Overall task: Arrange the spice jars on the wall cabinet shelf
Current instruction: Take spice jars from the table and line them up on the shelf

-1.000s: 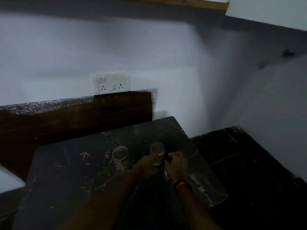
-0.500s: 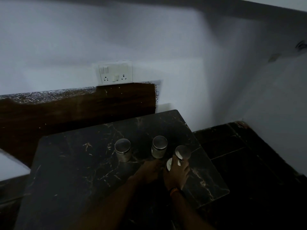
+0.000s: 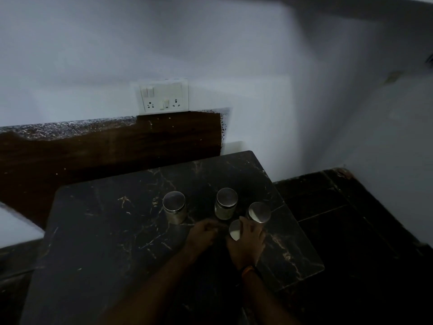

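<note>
Several spice jars with shiny metal lids stand on the dark marble counter [image 3: 112, 231]: one on the left [image 3: 174, 205], one in the middle [image 3: 226, 202], one at the right [image 3: 259, 212]. A nearer jar [image 3: 234, 229] is half covered by my right hand [image 3: 247, 243], whose fingers wrap round it from the right. My left hand [image 3: 202, 234] lies with curled fingers just left of that jar; the dim light hides whether it touches it. No wall cabinet shelf is in view.
A white socket plate [image 3: 164, 96] sits on the pale wall above a dark wooden backsplash [image 3: 105, 146]. The counter ends at its right edge [image 3: 302, 231], with dark floor tiles [image 3: 351, 219] below. An orange band circles my right wrist [image 3: 248, 269].
My left hand let go of the middle jar and drew back towards me. My right hand shifted onto the nearest jar. The view tilted downward, and the right jar came into sight.
</note>
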Tool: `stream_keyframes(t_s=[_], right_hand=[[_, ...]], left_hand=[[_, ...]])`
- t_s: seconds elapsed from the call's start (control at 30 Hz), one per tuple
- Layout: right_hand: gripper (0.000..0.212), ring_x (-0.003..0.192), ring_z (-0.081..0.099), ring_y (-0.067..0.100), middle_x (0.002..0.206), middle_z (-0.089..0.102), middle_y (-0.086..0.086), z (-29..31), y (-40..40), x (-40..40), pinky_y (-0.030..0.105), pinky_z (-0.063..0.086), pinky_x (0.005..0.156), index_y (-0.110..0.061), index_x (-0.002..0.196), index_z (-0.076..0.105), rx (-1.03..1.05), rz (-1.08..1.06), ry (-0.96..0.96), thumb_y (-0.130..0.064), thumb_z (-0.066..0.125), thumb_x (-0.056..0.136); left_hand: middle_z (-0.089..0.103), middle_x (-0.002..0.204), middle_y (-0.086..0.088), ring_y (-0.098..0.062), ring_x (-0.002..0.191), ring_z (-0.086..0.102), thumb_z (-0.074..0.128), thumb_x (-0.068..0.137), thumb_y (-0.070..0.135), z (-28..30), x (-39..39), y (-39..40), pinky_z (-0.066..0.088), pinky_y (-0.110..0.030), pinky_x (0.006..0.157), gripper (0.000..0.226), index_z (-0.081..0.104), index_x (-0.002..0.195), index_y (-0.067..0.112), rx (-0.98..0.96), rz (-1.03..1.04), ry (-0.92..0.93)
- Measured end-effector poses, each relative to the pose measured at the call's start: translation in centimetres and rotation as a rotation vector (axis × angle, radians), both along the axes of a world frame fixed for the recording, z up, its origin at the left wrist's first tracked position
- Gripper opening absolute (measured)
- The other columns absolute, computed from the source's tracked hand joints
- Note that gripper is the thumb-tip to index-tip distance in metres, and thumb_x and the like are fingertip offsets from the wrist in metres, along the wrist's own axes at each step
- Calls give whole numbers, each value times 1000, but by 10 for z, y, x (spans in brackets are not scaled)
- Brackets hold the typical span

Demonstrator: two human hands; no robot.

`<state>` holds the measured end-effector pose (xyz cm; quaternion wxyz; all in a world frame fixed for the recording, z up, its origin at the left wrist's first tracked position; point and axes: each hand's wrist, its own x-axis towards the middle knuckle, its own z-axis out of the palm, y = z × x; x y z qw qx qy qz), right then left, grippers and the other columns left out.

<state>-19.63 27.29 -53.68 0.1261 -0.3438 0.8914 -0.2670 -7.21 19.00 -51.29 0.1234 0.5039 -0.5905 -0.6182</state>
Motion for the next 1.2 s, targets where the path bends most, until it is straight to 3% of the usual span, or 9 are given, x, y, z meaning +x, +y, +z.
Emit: stream_keyframes(t_s=[0.1,0.27,0.4,0.5,0.67,0.93,1.03,1.13,1.2], right_hand=[[69,130,49,27,140,51,9,10,-6,-1,42,42,110,-18,134,61,-173,125,-131,-31,87,72],[61,121,54,10,131,51,-14,48,-21,-4,26,50,92,-45,115,60,-284,289,-574,-21,90,67],[62,126,53,14,138,52,-11,71,-30,-2,26,51,89,-42,128,58,-354,336,-849,-14,82,79],[60,130,55,21,143,55,-2,85,-36,-2,39,54,100,-28,137,58,-442,369,-947,-10,75,83],[51,122,64,23,138,61,1,96,-45,2,48,55,99,-25,141,54,-551,262,-1104,-14,64,92],[51,116,62,22,134,58,-2,117,-69,17,45,55,89,-29,150,41,-580,199,-1229,-34,49,101],[66,118,64,27,134,60,2,123,-71,20,43,58,84,-29,150,45,-563,200,-1230,-50,55,88],[49,112,70,26,128,67,5,123,-72,22,42,61,81,-31,135,60,-564,199,-1248,-50,57,89],[52,114,69,29,130,67,10,123,-73,22,46,60,88,-27,136,59,-568,187,-1270,-49,57,89]], left_hand=[[69,106,-9,-18,90,66,52,100,12,-5,6,6,54,-30,72,16,65,105,21,185,199,130],[65,125,-10,-28,115,62,49,101,33,-1,32,11,50,-47,98,30,61,125,19,517,442,320],[55,135,-21,-41,123,54,54,96,45,13,47,9,45,-57,105,43,56,129,17,791,526,502],[51,140,-29,-48,127,51,57,93,46,28,51,10,44,-58,105,49,56,132,15,967,503,771],[51,143,-27,-48,127,54,71,87,27,46,51,6,44,-61,104,56,55,139,13,769,452,954],[56,140,-18,-39,125,58,71,82,5,62,47,5,52,-53,97,66,47,143,15,292,314,925],[60,136,-12,-33,122,62,78,74,7,69,46,5,54,-50,95,75,49,141,23,199,325,859],[61,137,-10,-33,124,60,81,74,14,71,47,4,53,-51,97,77,48,143,24,184,311,880],[60,137,-11,-36,127,58,79,79,15,72,49,4,51,-53,99,72,48,143,23,202,303,927]])
